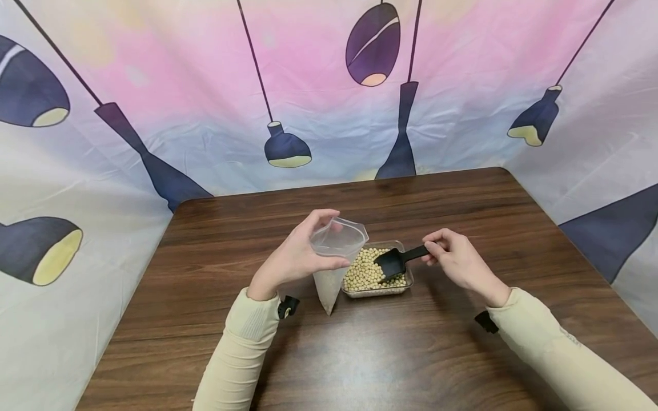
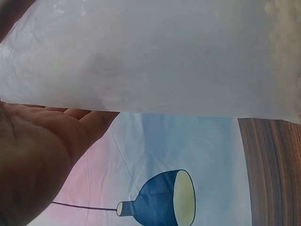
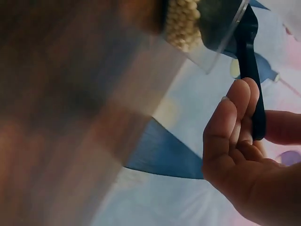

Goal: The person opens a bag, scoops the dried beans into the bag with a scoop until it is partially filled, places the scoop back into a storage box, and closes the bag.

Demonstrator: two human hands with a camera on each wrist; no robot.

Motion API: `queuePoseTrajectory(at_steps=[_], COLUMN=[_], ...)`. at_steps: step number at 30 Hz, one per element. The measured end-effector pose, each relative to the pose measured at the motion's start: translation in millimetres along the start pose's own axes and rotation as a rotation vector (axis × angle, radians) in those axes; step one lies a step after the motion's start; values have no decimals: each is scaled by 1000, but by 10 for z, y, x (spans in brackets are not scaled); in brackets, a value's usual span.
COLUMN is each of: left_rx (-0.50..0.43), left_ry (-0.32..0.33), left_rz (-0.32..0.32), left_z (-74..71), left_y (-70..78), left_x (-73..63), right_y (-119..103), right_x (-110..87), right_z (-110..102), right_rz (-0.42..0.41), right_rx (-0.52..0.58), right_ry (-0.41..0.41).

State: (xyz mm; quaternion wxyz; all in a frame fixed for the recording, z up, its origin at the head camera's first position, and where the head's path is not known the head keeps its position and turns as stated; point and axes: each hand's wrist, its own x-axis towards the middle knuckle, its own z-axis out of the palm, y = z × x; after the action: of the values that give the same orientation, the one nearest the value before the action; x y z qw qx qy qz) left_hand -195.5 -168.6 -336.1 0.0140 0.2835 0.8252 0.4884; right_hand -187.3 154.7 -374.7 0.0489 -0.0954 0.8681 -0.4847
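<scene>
My left hand (image 1: 290, 254) holds a translucent plastic pouch (image 1: 336, 238) around its top, thumb on the near side and fingers on the far side. The pouch's mouth gapes upward and its bottom tapers down close over the table. Pale round lumps (image 2: 288, 42) show through its lower end in the left wrist view. To the right of the pouch stands a clear rectangular container (image 1: 379, 293) with round yellowish beans (image 1: 362, 273). My right hand (image 1: 459, 260) pinches the handle of a black scoop (image 1: 392, 264), whose blade rests among the beans.
The dark wood-grain table (image 1: 370, 354) extends all around the container. A fabric backdrop (image 1: 319, 85) printed with lamps hangs behind and beside it. Each wrist wears a small black device, such as the one at the left cuff (image 1: 288, 307).
</scene>
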Motion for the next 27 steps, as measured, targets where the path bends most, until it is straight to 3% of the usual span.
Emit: queuePoseTrajectory(at_steps=[9, 18, 27], left_rx=[-1, 4, -10], left_ry=[4, 3, -1], left_rz=[16, 14, -11], left_z=[-8, -17, -16], left_y=[11, 13, 3], left_x=[11, 10, 3], right_y=[174, 197, 256], right_x=[48, 74, 60], right_z=[118, 1, -166], right_rz=[98, 133, 169], right_rx=[204, 237, 286], right_ry=[-25, 3, -49])
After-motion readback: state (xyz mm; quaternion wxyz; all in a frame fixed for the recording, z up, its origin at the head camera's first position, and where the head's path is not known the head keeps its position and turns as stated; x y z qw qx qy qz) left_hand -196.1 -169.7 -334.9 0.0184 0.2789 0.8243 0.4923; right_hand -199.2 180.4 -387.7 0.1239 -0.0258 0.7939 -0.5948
